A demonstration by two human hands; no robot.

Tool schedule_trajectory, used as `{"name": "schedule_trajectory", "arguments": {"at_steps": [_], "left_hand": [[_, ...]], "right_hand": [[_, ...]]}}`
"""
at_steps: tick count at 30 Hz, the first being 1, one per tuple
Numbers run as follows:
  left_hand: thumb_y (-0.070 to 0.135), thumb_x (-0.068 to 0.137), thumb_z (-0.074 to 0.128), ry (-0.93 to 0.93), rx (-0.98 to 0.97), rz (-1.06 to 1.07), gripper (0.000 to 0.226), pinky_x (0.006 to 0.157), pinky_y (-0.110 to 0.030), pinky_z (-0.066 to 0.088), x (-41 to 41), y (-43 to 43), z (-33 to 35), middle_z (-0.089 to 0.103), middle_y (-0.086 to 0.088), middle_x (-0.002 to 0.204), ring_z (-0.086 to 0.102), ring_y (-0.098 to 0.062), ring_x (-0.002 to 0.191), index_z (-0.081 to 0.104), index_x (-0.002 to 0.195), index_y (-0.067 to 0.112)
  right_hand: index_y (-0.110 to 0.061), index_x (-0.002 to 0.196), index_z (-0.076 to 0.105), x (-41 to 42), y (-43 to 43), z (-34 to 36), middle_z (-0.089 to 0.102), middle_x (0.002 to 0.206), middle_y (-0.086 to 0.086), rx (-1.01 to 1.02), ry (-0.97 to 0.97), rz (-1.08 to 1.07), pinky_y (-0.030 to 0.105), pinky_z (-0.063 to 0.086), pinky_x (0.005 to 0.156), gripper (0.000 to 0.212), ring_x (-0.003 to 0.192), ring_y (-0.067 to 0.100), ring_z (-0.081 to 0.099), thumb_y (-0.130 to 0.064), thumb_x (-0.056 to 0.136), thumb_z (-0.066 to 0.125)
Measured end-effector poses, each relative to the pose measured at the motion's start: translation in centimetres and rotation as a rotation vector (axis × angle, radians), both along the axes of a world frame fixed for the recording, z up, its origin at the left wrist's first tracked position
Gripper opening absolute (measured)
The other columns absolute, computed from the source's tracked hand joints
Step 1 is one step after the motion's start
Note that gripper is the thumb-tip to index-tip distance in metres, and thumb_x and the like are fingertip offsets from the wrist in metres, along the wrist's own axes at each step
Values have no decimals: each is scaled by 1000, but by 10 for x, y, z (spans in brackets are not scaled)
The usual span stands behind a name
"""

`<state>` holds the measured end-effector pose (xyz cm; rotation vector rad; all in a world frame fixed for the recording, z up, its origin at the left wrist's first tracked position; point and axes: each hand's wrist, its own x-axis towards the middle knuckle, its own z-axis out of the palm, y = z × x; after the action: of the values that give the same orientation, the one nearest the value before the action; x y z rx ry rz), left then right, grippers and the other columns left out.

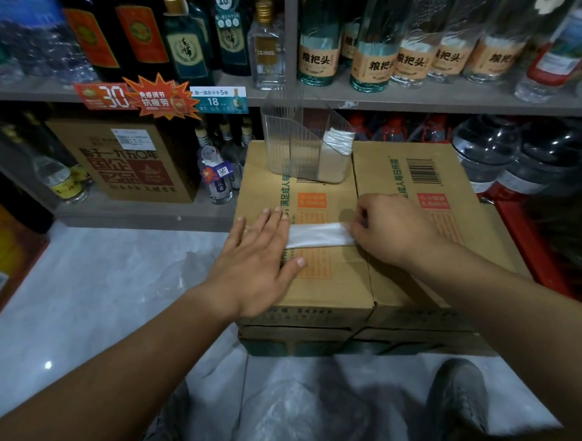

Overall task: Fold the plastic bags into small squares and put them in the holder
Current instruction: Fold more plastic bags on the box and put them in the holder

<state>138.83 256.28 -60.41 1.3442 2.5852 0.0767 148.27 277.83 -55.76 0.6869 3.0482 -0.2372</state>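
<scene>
- Bag (319,235): thin, white, translucent plastic, flattened into a narrow horizontal strip at centre frame. It lies on the boxes (336,278); its left end is hidden under the palm.
- Left hand (256,256): fingers (269,224) straight and slightly spread, pressing flat on the strip's left end.
- Right hand (391,230): fingers (359,223) curled, pinching the strip's right end. The tips are partly tucked out of sight.
- Boxes: two brown corrugated cartons side by side with green and orange print and a barcode. More cartons sit under them.
- Holder (292,142): clear, ribbed, hard plastic with an angled top edge, upright on the far edge of the boxes at upper centre. Small white folded squares (337,140) are stacked in its right part; their count is unclear.
- Loose bags (293,412): crumpled clear film on the pale glossy floor (85,315) at bottom centre, outlines blurred.
- Shoe (457,397): grey, at lower right, partly cut off.
- Shelf (411,99): grey, with glass bottles (372,57) across the top, tops cropped and edges smeared.
</scene>
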Motion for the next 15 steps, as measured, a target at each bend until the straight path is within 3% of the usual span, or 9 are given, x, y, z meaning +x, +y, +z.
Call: {"name": "schedule_trajectory", "arguments": {"at_steps": [2, 4, 5, 7, 8, 10, 15], "left_hand": [[68, 93, -6, 30, -9, 1, 84, 125, -46, -13, 0, 1, 0, -20, 1, 168, -25, -11, 152, -15, 160, 18], [67, 89, -11, 45, -20, 6, 87, 124, -47, -13, 2, 2, -1, -19, 0, 168, -24, -12, 152, -15, 160, 17], [67, 88, -12, 51, -22, 9, 87, 124, -47, -12, 3, 2, 0, -19, 0, 168, -24, -12, 152, -14, 160, 17], [65, 88, -12, 61, -32, 15, 87, 124, -47, -12, 4, 3, 1, -20, 1, 168, -24, -11, 152, -15, 160, 17], [65, 87, -13, 63, -33, 16, 87, 124, -47, -13, 5, 3, 1, -21, 1, 168, -24, -11, 152, -16, 160, 17], [66, 83, -16, 58, -30, 23, 91, 124, -47, -12, 5, 3, 2, -21, 0, 168, -24, -11, 152, -16, 160, 17], [69, 83, -16, 33, -8, 24, 93, 125, -48, -10, 4, 1, 2, -18, 0, 168, -22, -12, 153, -16, 160, 17]], "right_hand": [[-18, 103, 62, 3, -8, 0, 59, 98, 3, 183, 120, -5, 37, 45, 77, 14, 91, 25, 57, -28, 93, 57], [-18, 123, 60, 9, -26, -2, 57, 123, 7, 197, 237, 138, 40, 39, 96, 30, 114, 26, 51, -29, 96, 52], [-18, 137, 53, 13, -38, -5, 50, 142, 8, 134, 213, 251, 40, 32, 108, 40, 131, 27, 43, -33, 100, 46], [-18, 159, 22, 19, -54, -16, 13, 168, 4, -14, 30, 415, 39, 5, 126, 59, 155, 22, 5, -43, 107, 28], [-19, 162, 7, 22, -57, -22, -4, 170, 1, -62, -81, 422, 39, -6, 126, 63, 155, 18, -13, -48, 107, 19], [-21, 161, -9, 27, -48, -29, -22, 166, -3, -71, -200, 380, 41, -13, 125, 69, 150, 14, -29, -57, 104, 8], [-22, 160, -13, 38, -24, -25, -23, 165, -3, 7, -229, 275, 44, -14, 124, 73, 151, 14, -26, -62, 100, 5]]}}
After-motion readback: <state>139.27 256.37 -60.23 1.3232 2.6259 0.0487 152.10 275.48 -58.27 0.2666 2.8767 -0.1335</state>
